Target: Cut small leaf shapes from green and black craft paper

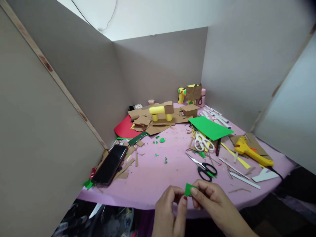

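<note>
At the table's front edge, a small piece of green paper [188, 189] is pinched between the fingers of my right hand [209, 197]. My left hand [171, 205] is closed at the paper's left side, its thumb and forefinger touching or nearly touching the lower corner. Just beyond my hands lie black-handled scissors [202, 168], blades pointing up and left. Small green paper cutouts [162, 140] are scattered over the middle of the pink tablecloth. A yellow tube figure with a cardboard head [158, 111] stands on cardboard at the back.
White-handled scissors [202, 142], a green sheet [211, 127] and a corded yellow glue gun [251, 152] lie on the right. A phone [111, 164] and cardboard scraps occupy the left. Several markers [217, 117] lie at the back right. Grey panels [160, 65] enclose the table.
</note>
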`<state>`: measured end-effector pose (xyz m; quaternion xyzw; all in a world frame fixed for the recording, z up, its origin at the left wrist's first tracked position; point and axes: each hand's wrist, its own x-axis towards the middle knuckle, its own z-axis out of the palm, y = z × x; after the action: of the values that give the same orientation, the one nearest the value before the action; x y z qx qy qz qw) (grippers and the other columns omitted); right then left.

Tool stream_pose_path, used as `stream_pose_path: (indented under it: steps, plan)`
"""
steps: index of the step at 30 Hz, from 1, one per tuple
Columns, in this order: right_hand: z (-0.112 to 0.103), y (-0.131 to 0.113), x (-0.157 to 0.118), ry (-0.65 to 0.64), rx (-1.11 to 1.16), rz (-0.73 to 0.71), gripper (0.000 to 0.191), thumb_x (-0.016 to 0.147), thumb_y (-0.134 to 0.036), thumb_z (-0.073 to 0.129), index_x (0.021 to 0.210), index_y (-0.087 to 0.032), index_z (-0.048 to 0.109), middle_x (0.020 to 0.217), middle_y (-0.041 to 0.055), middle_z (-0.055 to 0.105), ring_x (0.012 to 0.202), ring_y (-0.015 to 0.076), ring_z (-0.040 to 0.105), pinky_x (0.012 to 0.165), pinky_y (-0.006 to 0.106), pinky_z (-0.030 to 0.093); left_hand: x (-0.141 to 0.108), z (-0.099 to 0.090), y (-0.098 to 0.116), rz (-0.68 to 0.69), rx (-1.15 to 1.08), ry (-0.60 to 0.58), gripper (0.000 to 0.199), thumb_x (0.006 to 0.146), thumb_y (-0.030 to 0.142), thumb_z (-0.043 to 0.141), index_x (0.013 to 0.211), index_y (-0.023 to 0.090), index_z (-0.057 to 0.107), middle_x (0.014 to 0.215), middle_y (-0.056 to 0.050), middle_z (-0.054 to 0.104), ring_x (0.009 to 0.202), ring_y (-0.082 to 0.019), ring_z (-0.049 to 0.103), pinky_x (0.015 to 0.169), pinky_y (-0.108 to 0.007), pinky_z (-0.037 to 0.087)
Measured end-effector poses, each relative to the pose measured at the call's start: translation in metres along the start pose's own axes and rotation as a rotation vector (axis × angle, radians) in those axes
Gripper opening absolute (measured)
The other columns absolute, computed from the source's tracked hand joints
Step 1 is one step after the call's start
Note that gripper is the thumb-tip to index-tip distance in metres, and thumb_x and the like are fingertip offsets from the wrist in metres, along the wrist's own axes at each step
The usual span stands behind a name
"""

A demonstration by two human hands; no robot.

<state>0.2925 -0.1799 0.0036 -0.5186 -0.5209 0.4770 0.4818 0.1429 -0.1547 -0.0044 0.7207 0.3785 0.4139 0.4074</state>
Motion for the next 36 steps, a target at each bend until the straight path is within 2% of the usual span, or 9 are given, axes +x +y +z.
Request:
stream_pose_path:
  steps: [2,4,10,13,18,22,26,29,36]
  plan:
    - [0.002,-0.001,0.0,0.001,-0.007,-0.005,0.035,0.087,-0.042,0.046,0.062,-0.018,0.047,0.055,-0.0045,0.045,0.053,0.0128,0.042,0.053,0.025,0.034,-0.002,0.003,0.0,0.052,0.08,0.039,0.022,0.087,0.029,0.046,0.072,0.017,0.058,0.066,-0.002,0.055,0.063,-0.016,0.05,0.062,-0.025,0.035]
    - [0.004,-0.002,-0.001,0.01,-0.022,-0.013,0.034,0.087,-0.042,0.046,0.062,-0.018,0.047,0.056,-0.0042,0.045,0.054,0.0132,0.042,0.053,0.025,0.034,-0.003,0.005,-0.001,0.001,0.067,0.065,0.024,0.087,0.029,0.047,0.068,0.017,0.057,0.061,0.0,0.052,0.059,-0.015,0.047,0.059,-0.025,0.032]
    - [0.004,-0.001,-0.001,0.03,-0.066,-0.023,0.033,0.087,-0.041,0.045,0.061,-0.019,0.046,0.056,-0.0046,0.043,0.053,0.0132,0.042,0.052,0.025,0.033,0.002,0.006,-0.006,-0.3,-0.383,-0.106,0.028,0.084,0.041,0.048,0.067,0.019,0.045,0.058,0.003,0.045,0.057,-0.013,0.041,0.057,-0.024,0.033]
    - [0.003,0.0,-0.001,-0.006,-0.103,-0.045,0.032,0.087,-0.038,0.046,0.061,-0.019,0.047,0.057,-0.0045,0.043,0.054,0.0132,0.042,0.052,0.024,0.033,0.005,0.003,-0.004,-0.255,-0.358,-0.181,0.028,0.084,0.044,0.047,0.074,0.018,0.048,0.065,0.001,0.047,0.061,-0.014,0.042,0.059,-0.024,0.033]
    - [0.004,-0.001,-0.002,-0.052,-0.143,-0.055,0.029,0.084,-0.035,0.051,0.06,-0.019,0.047,0.055,-0.0064,0.037,0.052,0.0117,0.035,0.049,0.024,0.028,0.008,-0.003,0.004,-0.151,-0.157,-0.155,0.03,0.085,0.039,0.048,0.063,0.018,0.047,0.061,0.003,0.041,0.059,-0.014,0.038,0.056,-0.024,0.029]
    - [0.006,0.002,0.001,-0.076,0.094,0.024,0.032,0.08,-0.041,0.057,0.06,-0.018,0.048,0.053,-0.0063,0.041,0.05,0.011,0.038,0.049,0.023,0.03,0.009,-0.002,-0.001,-0.284,-0.471,-0.218,0.029,0.081,0.041,0.053,0.064,0.018,0.05,0.058,0.001,0.049,0.058,-0.015,0.044,0.058,-0.025,0.034]
    - [0.008,0.008,0.002,0.031,0.205,0.021,0.032,0.084,-0.042,0.053,0.064,-0.017,0.053,0.057,-0.0038,0.049,0.055,0.0121,0.044,0.055,0.023,0.036,0.007,0.005,-0.011,-0.307,-0.547,-0.019,0.027,0.08,0.039,0.058,0.065,0.016,0.056,0.062,0.0,0.055,0.062,-0.014,0.046,0.061,-0.024,0.035]
    - [0.011,0.011,-0.001,-0.025,0.18,0.005,0.028,0.085,-0.04,0.054,0.072,-0.016,0.058,0.063,-0.0022,0.052,0.062,0.0138,0.048,0.06,0.024,0.039,0.005,0.012,-0.013,-0.294,-0.588,0.125,0.026,0.078,0.037,0.063,0.063,0.017,0.057,0.063,0.002,0.051,0.064,-0.013,0.044,0.062,-0.021,0.035]
    - [0.02,0.016,-0.003,-0.034,0.171,0.005,0.029,0.086,-0.04,0.051,0.07,-0.017,0.053,0.064,-0.0021,0.05,0.062,0.0142,0.048,0.06,0.026,0.04,0.001,0.022,-0.011,-0.303,-0.738,0.168,0.024,0.075,0.036,0.067,0.064,0.016,0.059,0.06,0.003,0.051,0.057,-0.011,0.044,0.054,-0.02,0.037]
